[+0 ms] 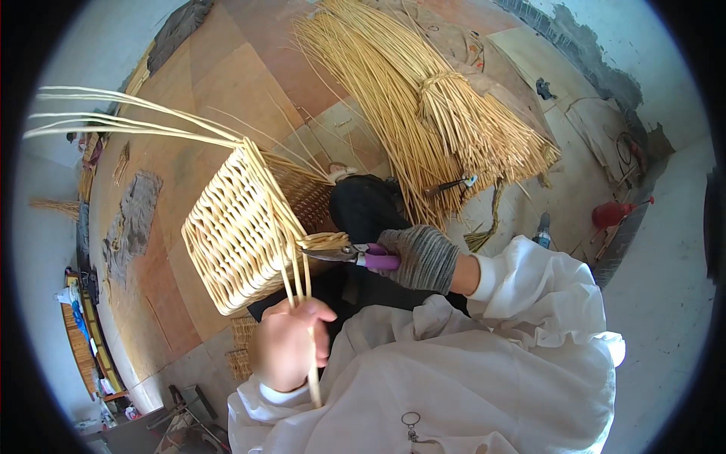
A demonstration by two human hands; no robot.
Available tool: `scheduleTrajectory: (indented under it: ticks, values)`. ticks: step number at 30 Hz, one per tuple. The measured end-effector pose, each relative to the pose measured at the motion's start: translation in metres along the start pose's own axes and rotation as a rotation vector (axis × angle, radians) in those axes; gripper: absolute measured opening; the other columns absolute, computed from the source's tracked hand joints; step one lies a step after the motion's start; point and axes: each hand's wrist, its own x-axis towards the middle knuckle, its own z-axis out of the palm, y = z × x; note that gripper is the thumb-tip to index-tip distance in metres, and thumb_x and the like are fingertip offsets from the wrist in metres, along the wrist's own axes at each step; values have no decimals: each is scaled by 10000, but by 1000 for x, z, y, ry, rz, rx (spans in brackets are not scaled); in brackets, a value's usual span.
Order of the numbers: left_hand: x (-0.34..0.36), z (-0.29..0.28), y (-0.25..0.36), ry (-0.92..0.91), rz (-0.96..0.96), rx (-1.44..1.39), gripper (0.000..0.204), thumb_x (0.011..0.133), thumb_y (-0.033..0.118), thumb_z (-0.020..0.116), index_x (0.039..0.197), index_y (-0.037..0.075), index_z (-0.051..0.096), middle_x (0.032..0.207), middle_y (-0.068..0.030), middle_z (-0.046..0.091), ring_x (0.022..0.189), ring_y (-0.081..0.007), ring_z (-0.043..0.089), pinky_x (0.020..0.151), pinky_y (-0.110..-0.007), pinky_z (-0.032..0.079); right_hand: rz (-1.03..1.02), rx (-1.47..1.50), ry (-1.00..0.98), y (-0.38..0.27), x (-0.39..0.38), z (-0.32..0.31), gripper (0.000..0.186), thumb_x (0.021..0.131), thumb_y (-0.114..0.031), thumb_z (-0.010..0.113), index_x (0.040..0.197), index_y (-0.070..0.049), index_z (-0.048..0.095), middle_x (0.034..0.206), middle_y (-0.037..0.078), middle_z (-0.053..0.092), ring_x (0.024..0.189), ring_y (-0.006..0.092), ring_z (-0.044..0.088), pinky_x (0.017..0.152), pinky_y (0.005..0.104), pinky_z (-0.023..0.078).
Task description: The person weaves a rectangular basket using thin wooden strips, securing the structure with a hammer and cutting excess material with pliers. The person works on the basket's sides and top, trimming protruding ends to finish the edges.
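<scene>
A pale wicker basket [234, 227] rests tilted at my lap, its woven side facing left. Long loose willow rods [136, 113] stick out from its far corner toward the left. My left hand [291, 344], bare and partly blurred, is closed around a few willow rods [296, 280] that run down from the near rim. In a grey knitted glove, my right hand [423, 257] grips purple-handled pruning shears [370, 257]. Their metal blades lie at the basket's rim, beside the rods. Whether the blades touch a rod I cannot make out.
Large bundles of willow rods [454, 113] lie on the floor ahead, with a dark-handled tool [450, 185] on them. A red oil can [611, 214] stands by the right wall. Grey cloth [134, 219] lies at left, and small woven pieces [242, 348] sit near my left arm.
</scene>
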Motion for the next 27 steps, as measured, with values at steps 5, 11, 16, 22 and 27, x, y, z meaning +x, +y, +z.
scheduleTrajectory:
  ticks: [5, 11, 16, 22, 27]
  values:
    - [-9, -42, 17, -289, -112, -568, 281, 950, 243, 409, 885, -21, 479, 426, 56, 350, 276, -42, 297, 287, -178, 241, 1, 656, 712, 54, -20, 25, 283, 776, -323, 674, 851, -61, 599, 736, 135, 597, 642, 274, 592, 597, 368, 494]
    - [-5, -40, 24, -304, -101, -380, 282, 951, 221, 433, 883, -43, 508, 429, 57, 352, 280, -35, 293, 291, -176, 241, -228, 63, 532, -18, 12, 92, 289, 831, -280, 643, 982, -45, 568, 885, 84, 589, 822, 192, 577, 682, 294, 489]
    - [-10, -51, 26, -245, -139, -436, 288, 951, 198, 415, 872, -59, 517, 422, 28, 358, 278, -46, 288, 274, -192, 237, -443, 1121, 697, 22, -6, 50, 197, 859, -238, 596, 909, -53, 549, 809, 42, 551, 754, 163, 549, 640, 302, 460]
    - [-5, -56, 23, -260, -122, -404, 335, 947, 192, 376, 993, -99, 534, 431, -59, 441, 265, -78, 294, 262, -206, 246, -178, 386, 464, 7, 19, 38, 265, 788, -183, 689, 965, -39, 555, 869, 84, 574, 797, 226, 586, 692, 329, 493]
    - [0, -54, 34, -303, -119, -482, 269, 935, 190, 416, 1070, -37, 468, 446, -28, 435, 277, -59, 327, 272, -189, 254, -446, -493, 501, -41, 32, -105, 532, 662, -321, 736, 1103, -75, 570, 897, 110, 589, 799, 280, 597, 671, 377, 492]
